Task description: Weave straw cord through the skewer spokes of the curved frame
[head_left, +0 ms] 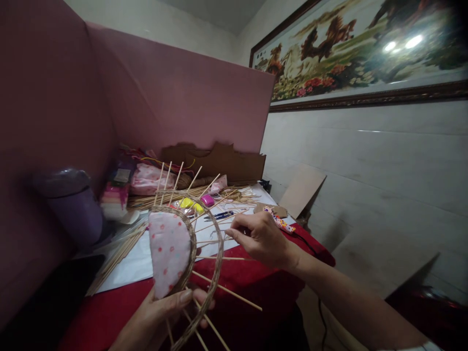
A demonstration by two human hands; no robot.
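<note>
My left hand (166,307) grips the lower edge of a half-woven round rattan piece (204,263), held upright over the red table. Its centre is a pad of white fabric with pink dots (168,251), and thin wooden spokes (226,291) stick out all round. My right hand (261,239) reaches in from the right with fingers pinched on a thin strand by the woven rim. A dotted fabric strip (280,222) lies just behind that hand.
White paper (139,263) covers the red tablecloth (256,282), with loose reeds (113,258), blue scissors (221,214), yellow and pink clips (199,202), fabric bundles (146,178) and a purple container (75,204). Pink partitions stand left and behind; cardboard leans at the tiled wall.
</note>
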